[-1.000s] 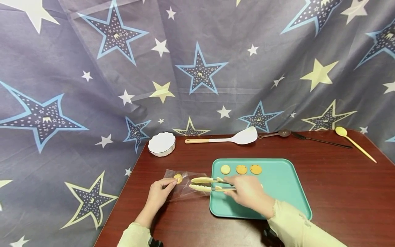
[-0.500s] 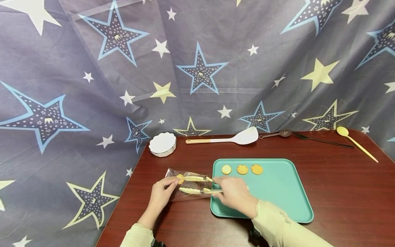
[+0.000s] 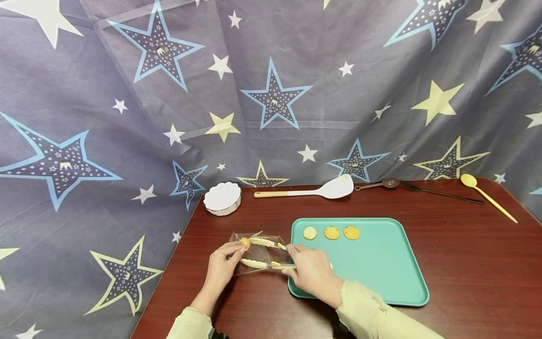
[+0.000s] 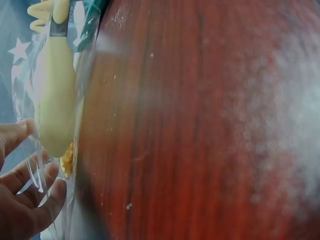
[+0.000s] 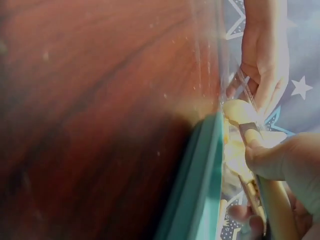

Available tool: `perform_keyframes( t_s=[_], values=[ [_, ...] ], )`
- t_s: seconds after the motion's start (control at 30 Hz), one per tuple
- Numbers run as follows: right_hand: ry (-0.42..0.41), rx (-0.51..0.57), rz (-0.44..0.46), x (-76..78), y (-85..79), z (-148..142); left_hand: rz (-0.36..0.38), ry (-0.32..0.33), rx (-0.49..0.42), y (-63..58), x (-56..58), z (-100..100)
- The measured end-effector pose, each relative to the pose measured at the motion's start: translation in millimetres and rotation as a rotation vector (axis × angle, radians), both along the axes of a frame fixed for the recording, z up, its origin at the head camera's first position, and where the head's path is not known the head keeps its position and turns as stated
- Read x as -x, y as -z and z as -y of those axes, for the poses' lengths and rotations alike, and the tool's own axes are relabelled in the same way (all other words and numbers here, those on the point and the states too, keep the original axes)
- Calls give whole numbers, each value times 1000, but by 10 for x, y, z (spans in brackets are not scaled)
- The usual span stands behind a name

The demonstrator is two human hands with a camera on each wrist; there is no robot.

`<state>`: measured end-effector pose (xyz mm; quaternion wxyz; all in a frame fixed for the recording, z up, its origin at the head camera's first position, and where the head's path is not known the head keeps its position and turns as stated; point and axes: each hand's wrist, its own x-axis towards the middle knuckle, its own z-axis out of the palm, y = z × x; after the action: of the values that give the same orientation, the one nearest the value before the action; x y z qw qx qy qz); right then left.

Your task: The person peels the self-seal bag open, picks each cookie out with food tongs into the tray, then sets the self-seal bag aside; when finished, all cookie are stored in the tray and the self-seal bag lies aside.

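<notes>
A clear plastic bag [image 3: 267, 241] is pinched by my left hand [image 3: 223, 262] at its left end. A small golden cookie [image 3: 245, 242] shows through the plastic beside those fingertips, and in the left wrist view the cookie [image 4: 67, 160] lies by a tong tip. My right hand [image 3: 312, 272] grips cream-tipped tongs [image 3: 262, 242] over the tray's left side. The two tong arms are spread apart and reach inside the bag toward my left hand. Whether the tongs touch the cookie, I cannot tell.
Three round cookies [image 3: 332, 232] sit along the far side of a teal tray [image 3: 381, 268]. Behind lie a white fluted dish [image 3: 222, 198], a white spatula [image 3: 336, 187], a brown spoon [image 3: 389, 182], a black fork-like utensil [image 3: 440, 192] and a yellow spoon [image 3: 487, 195].
My right hand has moved left, sliding the tongs into the plastic bag up to the small cookie. The tong arms have spread wider. My left hand has hardly moved.
</notes>
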<state>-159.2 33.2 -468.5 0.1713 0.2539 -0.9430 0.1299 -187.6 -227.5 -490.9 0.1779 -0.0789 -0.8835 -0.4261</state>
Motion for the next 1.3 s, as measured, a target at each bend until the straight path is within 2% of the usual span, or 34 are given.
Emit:
perform_keyframes(
  t_s=[0.27,0.63,0.93,1.3],
  values=[
    [13,11,-1,-12,16,89,27,7,2,25,8,-7],
    [80,14,-8,-2,0,207,6,-10,9,36,28,14],
    [66,20,20,-23,-42,150,7,-58,-7,25,36,0],
    [117,18,-71,-56,9,197,6,-75,43,31,18,-12]
  ],
)
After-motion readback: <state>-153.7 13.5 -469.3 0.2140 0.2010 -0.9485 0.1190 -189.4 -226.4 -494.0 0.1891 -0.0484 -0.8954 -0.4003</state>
